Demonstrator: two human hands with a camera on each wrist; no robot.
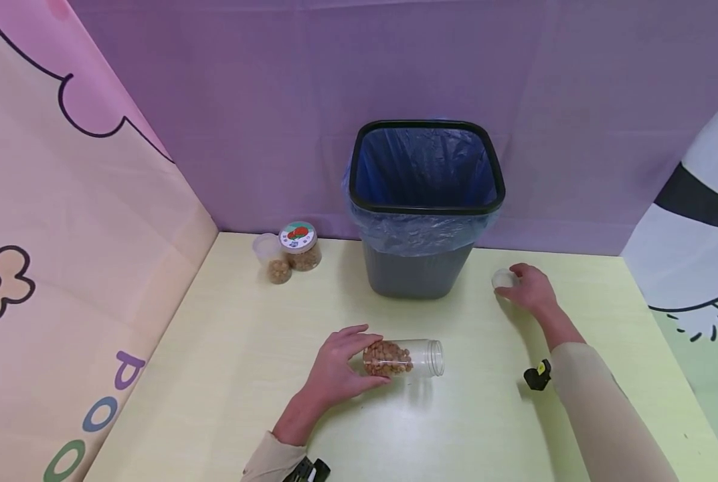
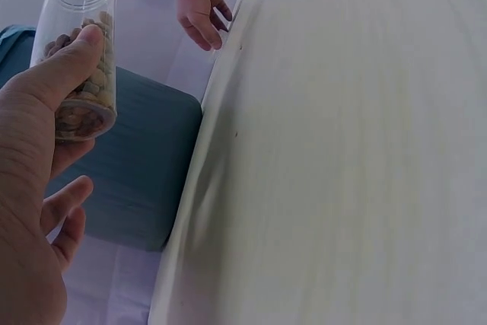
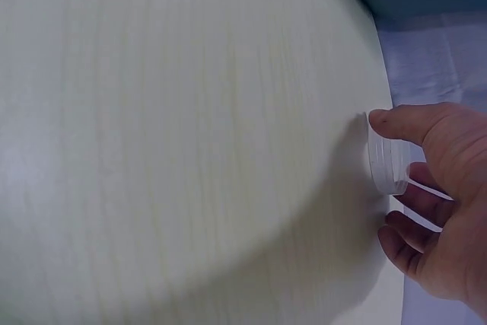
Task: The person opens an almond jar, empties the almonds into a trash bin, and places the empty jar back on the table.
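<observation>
Seen from the bin [image 1: 415,271], the tub [image 1: 301,249] is between 8 and 9 o'clock. At 7 o'clock, the left hand [image 1: 340,369] has its grip around the base of the jar [image 1: 417,356], which is sideways, its uncovered mouth toward 3 o'clock. If the mouth tips lower, the pieces [image 1: 385,358] may spill on the table [image 1: 455,438]. At 4 o'clock, the right hand [image 1: 534,290] pinches the lid [image 1: 503,278] by its edge; a loose pinch could drop it.

There are two hands [image 1: 340,368], three jars [image 1: 389,358], one loose lid [image 1: 503,278], one bin [image 1: 409,271] and one table [image 1: 214,375].
</observation>
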